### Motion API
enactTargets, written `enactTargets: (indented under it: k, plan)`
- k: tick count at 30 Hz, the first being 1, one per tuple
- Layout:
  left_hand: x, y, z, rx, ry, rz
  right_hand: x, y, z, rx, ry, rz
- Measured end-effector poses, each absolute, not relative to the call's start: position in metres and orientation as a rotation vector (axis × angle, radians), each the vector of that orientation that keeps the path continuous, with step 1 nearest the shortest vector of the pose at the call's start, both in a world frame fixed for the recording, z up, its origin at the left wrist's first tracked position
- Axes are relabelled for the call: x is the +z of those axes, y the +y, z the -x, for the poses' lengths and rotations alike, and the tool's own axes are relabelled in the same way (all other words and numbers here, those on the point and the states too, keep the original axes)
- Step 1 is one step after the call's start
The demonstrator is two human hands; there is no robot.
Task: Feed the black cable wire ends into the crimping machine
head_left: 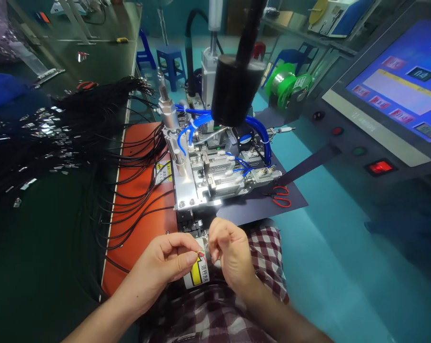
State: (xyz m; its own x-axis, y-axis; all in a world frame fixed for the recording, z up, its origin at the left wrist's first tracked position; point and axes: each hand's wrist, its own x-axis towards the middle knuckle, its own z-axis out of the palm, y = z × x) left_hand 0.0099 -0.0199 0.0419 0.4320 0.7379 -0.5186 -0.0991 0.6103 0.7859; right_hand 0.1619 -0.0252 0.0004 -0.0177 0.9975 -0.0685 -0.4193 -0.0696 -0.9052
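Observation:
My left hand (168,259) pinches the end of a small item with thin red and light wires (201,255), low in the middle of the head view. Close to its right, my right hand (231,252) is closed, its fingers curled in; what it holds, if anything, is hidden. Both hands are over a yellow and white label (197,274) at the near end of a metal machine (229,183) with blue air tubes (261,131). Black cables (140,190) run from the left to the machine's side across an orange surface (140,238).
A thick bundle of black cables (104,102) lies on the dark green table (104,43) at left. Red-handled scissors (282,196) rest on a dark plate (297,202). A black cylinder (235,90) hangs above the machine. A control screen (401,81) stands right, a green spool (285,83) behind.

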Motion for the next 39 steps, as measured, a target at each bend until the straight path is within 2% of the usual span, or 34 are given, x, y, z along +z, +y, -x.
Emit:
enactTargets:
  k: [4,11,18,23,39]
  plan:
    - [0.041,-0.020,-0.010,0.592,0.989,-0.742,-0.002,-0.026,-0.161,1.558,-0.834,0.844]
    - [0.042,-0.021,-0.011,0.601,0.988,-0.754,0.007,-0.025,-0.152,1.412,-0.829,0.949]
    - [0.040,-0.020,-0.011,0.608,1.015,-0.732,-0.002,-0.032,-0.166,1.700,-0.734,0.848]
    - [0.037,-0.019,-0.012,0.618,1.000,-0.711,0.000,-0.035,-0.168,1.749,-0.729,0.851]
    - [0.036,-0.023,-0.011,0.665,0.947,-0.678,0.013,-0.041,-0.154,1.635,-0.796,1.078]
